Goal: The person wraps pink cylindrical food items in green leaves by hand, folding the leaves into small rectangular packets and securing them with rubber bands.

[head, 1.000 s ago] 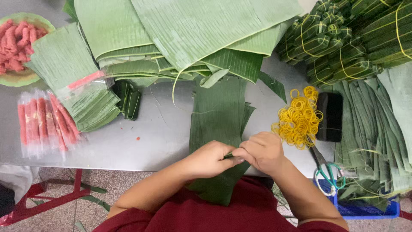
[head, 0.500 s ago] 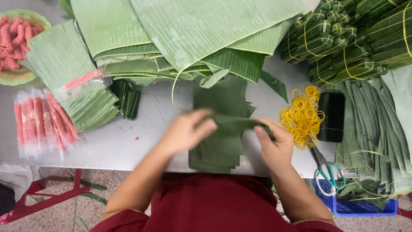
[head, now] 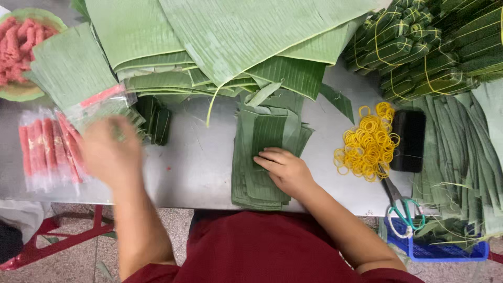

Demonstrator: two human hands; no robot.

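**Right hand flat on the leaf stack, left hand out over the sausage packs**

The right hand (head: 285,170) lies palm down on a stack of cut banana-leaf pieces (head: 262,157), fingers straight and close together, pointing toward the left side of the picture. It pinches nothing; it simply presses on the top sheet. The stack sits on the grey metal table (head: 194,162), in front of the person's body, with its near end right at the table's edge. Its long axis runs from the person away toward the far side, and the far end tucks under the big uncut banana leaves (head: 236,42) spread across the back of the table. The leaf ribs run along that same long direction.

The left hand (head: 110,152) is out to the left, blurred by motion (so I cannot tell whether its fingers are spread or curled). It hovers over the edge of the clear packs of red sausage sticks (head: 50,149) and a second, fanned pile of leaf squares (head: 73,73).

To the right of the stack, well apart from it, lies a heap of yellow rubber bands (head: 367,144), touching a black phone (head: 408,140). Green-handled scissors (head: 401,207) rest just near of the bands, at the table's edge. Tied leaf bundles (head: 414,47) fill the far right corner.
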